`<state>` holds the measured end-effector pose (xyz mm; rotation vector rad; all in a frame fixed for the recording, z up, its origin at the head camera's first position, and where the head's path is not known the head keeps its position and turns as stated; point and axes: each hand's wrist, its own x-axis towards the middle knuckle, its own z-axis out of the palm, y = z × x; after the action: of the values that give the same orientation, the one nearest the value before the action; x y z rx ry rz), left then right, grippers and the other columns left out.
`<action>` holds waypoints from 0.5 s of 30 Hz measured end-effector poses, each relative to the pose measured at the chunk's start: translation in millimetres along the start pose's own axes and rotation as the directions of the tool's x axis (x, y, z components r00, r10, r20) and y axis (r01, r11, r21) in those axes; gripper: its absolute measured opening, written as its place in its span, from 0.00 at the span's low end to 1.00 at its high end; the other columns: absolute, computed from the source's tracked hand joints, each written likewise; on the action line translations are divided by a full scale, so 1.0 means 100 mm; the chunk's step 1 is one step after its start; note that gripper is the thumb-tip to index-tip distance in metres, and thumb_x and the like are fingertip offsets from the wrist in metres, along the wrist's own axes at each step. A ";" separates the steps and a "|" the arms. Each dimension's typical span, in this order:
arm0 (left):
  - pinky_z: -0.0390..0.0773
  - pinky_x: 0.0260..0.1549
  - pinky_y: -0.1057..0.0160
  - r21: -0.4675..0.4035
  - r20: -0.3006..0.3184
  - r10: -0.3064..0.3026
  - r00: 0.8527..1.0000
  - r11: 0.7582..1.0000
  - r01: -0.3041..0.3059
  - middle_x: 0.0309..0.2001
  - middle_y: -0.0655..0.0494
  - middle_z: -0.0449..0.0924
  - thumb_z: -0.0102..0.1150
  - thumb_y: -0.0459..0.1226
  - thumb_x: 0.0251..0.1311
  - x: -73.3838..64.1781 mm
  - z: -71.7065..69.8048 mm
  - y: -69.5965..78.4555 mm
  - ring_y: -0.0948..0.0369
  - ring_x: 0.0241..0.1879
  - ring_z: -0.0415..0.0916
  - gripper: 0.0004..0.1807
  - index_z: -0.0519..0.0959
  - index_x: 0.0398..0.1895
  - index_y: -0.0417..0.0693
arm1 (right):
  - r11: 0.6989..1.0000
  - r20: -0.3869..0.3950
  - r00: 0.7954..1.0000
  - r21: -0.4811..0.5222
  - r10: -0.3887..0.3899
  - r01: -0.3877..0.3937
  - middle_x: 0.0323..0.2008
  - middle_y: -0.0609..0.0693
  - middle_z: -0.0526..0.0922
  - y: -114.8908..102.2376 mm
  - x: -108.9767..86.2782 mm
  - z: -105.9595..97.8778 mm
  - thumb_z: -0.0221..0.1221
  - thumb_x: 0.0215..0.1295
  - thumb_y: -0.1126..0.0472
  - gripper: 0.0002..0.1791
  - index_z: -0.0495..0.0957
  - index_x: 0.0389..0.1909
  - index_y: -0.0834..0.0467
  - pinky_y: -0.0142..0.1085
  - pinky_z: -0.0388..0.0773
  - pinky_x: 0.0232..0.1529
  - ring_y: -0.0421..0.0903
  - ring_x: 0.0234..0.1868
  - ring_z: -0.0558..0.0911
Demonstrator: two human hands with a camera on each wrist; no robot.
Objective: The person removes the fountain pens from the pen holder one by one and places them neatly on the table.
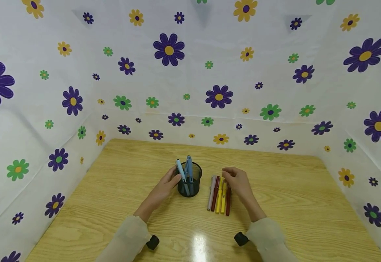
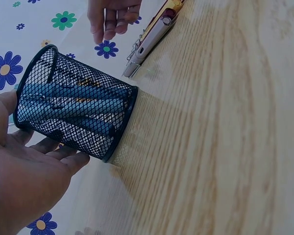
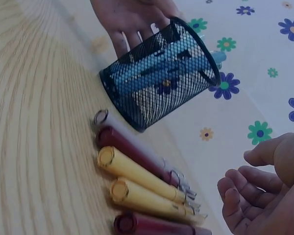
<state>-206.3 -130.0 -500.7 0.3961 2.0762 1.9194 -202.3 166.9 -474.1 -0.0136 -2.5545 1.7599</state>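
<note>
A black mesh pen cup (image 1: 195, 186) stands upright on the table with a few blue pens (image 1: 189, 167) inside. My left hand (image 1: 164, 185) holds the cup from its left side, thumb near the rim and fingers along the mesh. To the right of the cup lie pens in a row: one grey pen (image 1: 211, 194), two dark red pens (image 1: 215, 194) and two yellow pens (image 1: 219, 198). Over the far end of that row hovers my right hand (image 1: 240, 183). Its fingers are loosely bent, and the right wrist view shows nothing in them.
The wood-grain table (image 1: 111, 203) reaches back to a white cloth (image 1: 190, 80) printed with flowers, which encloses it on the back and both sides. A dark wrist device (image 1: 152, 242) shows at the left sleeve and another at the right.
</note>
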 end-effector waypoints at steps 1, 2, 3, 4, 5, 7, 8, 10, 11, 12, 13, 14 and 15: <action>0.51 0.76 0.43 0.002 -0.001 0.000 1.000 1.000 0.000 0.83 0.44 0.40 0.46 0.52 0.81 0.00 0.00 0.00 0.48 0.81 0.40 0.41 0.42 0.85 0.48 | 1.000 0.001 1.000 0.007 0.001 -0.001 0.49 0.67 0.84 -0.01 0.01 0.02 0.57 0.78 0.60 0.20 0.79 0.60 0.71 0.38 0.84 0.39 0.59 0.45 0.84; 0.51 0.76 0.43 0.003 -0.002 0.000 1.000 1.000 0.000 0.83 0.44 0.40 0.46 0.52 0.81 0.00 0.00 0.01 0.48 0.81 0.40 0.41 0.42 0.85 0.48 | 1.000 0.006 1.000 0.014 -0.005 0.004 0.49 0.67 0.84 -0.02 0.01 0.04 0.57 0.78 0.60 0.20 0.79 0.60 0.70 0.39 0.84 0.39 0.60 0.45 0.83; 0.51 0.76 0.43 0.005 -0.004 -0.001 1.000 1.000 0.001 0.83 0.45 0.40 0.46 0.52 0.81 0.00 0.01 0.01 0.49 0.81 0.40 0.41 0.42 0.85 0.48 | 1.000 0.011 1.000 0.019 -0.008 0.007 0.49 0.67 0.83 -0.04 0.02 0.06 0.57 0.78 0.60 0.20 0.79 0.61 0.70 0.40 0.84 0.39 0.60 0.45 0.82; 0.51 0.76 0.43 0.005 -0.004 -0.001 1.000 1.000 0.001 0.83 0.45 0.40 0.46 0.52 0.81 -0.01 0.01 0.01 0.49 0.81 0.40 0.40 0.42 0.85 0.48 | 1.000 0.016 1.000 0.019 -0.013 0.013 0.49 0.67 0.84 -0.05 0.03 0.08 0.57 0.78 0.60 0.20 0.79 0.61 0.69 0.42 0.84 0.39 0.60 0.45 0.82; 0.51 0.76 0.43 0.006 -0.005 -0.003 1.000 1.000 0.003 0.83 0.45 0.40 0.46 0.52 0.81 -0.01 0.01 0.01 0.49 0.81 0.40 0.40 0.42 0.85 0.48 | 1.000 0.019 1.000 0.019 -0.018 0.017 0.49 0.66 0.84 -0.07 0.03 0.10 0.57 0.78 0.59 0.20 0.80 0.61 0.69 0.44 0.84 0.40 0.61 0.46 0.82; 0.51 0.76 0.43 0.002 -0.004 -0.001 1.000 1.000 0.001 0.83 0.45 0.41 0.46 0.52 0.81 -0.01 0.01 0.02 0.49 0.81 0.40 0.40 0.42 0.85 0.49 | 1.000 0.028 0.999 0.016 -0.027 0.026 0.49 0.65 0.84 -0.11 0.05 0.14 0.58 0.78 0.59 0.20 0.80 0.61 0.68 0.48 0.84 0.44 0.61 0.47 0.82; 0.52 0.76 0.44 0.000 -0.003 0.000 1.000 1.000 0.000 0.83 0.45 0.41 0.45 0.52 0.81 -0.01 0.01 0.01 0.50 0.81 0.40 0.40 0.42 0.85 0.49 | 0.999 0.035 0.999 0.023 -0.030 0.029 0.50 0.64 0.84 -0.13 0.05 0.15 0.58 0.78 0.59 0.20 0.80 0.61 0.67 0.51 0.83 0.46 0.61 0.48 0.83; 0.52 0.76 0.44 -0.006 -0.001 0.003 1.000 1.000 -0.003 0.83 0.45 0.41 0.45 0.51 0.82 -0.01 0.01 0.01 0.50 0.81 0.40 0.40 0.42 0.85 0.49 | 0.999 0.043 0.998 0.027 -0.039 0.038 0.51 0.64 0.84 -0.18 0.07 0.18 0.58 0.78 0.58 0.19 0.81 0.61 0.66 0.54 0.83 0.49 0.61 0.48 0.83; 0.52 0.76 0.44 -0.008 0.000 0.004 1.000 1.000 -0.004 0.83 0.45 0.41 0.45 0.51 0.82 -0.01 0.01 0.01 0.50 0.81 0.40 0.40 0.42 0.85 0.49 | 0.999 0.044 0.998 0.029 -0.042 0.041 0.50 0.64 0.84 -0.21 0.08 0.19 0.59 0.77 0.58 0.19 0.81 0.61 0.65 0.55 0.82 0.49 0.61 0.48 0.84; 0.52 0.76 0.44 -0.010 0.001 0.006 1.000 1.000 -0.006 0.83 0.45 0.41 0.45 0.51 0.82 -0.01 0.01 0.01 0.50 0.81 0.41 0.40 0.42 0.85 0.49 | 0.998 0.048 0.998 0.037 -0.045 0.043 0.50 0.65 0.84 -0.24 0.08 0.21 0.59 0.77 0.58 0.18 0.81 0.60 0.65 0.56 0.82 0.50 0.61 0.48 0.84; 0.52 0.76 0.44 -0.010 0.001 0.008 1.000 1.000 -0.008 0.83 0.45 0.41 0.45 0.51 0.82 -0.01 0.01 0.01 0.49 0.81 0.41 0.40 0.42 0.85 0.48 | 0.998 0.049 0.998 0.043 -0.049 0.047 0.50 0.65 0.84 -0.26 0.09 0.22 0.59 0.77 0.58 0.18 0.82 0.60 0.64 0.56 0.82 0.51 0.60 0.48 0.84; 0.52 0.76 0.44 -0.009 -0.001 0.008 1.000 1.000 -0.008 0.83 0.44 0.41 0.45 0.51 0.82 -0.01 0.01 0.01 0.49 0.81 0.41 0.39 0.42 0.85 0.48 | 0.997 0.052 0.997 0.048 -0.056 0.053 0.50 0.65 0.84 -0.29 0.10 0.24 0.59 0.77 0.58 0.18 0.82 0.59 0.64 0.56 0.82 0.51 0.60 0.48 0.84; 0.52 0.76 0.44 -0.008 -0.003 0.009 1.000 1.000 -0.009 0.83 0.44 0.41 0.45 0.50 0.82 -0.01 0.01 0.01 0.49 0.81 0.41 0.39 0.43 0.85 0.48 | 0.997 0.055 0.996 0.048 -0.064 0.062 0.49 0.64 0.84 -0.32 0.10 0.26 0.59 0.77 0.58 0.17 0.82 0.59 0.64 0.57 0.81 0.51 0.60 0.48 0.83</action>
<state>-205.1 -129.1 -499.3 0.4015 2.0713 1.9334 -213.1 131.9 -452.9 0.1184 -2.5211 1.8221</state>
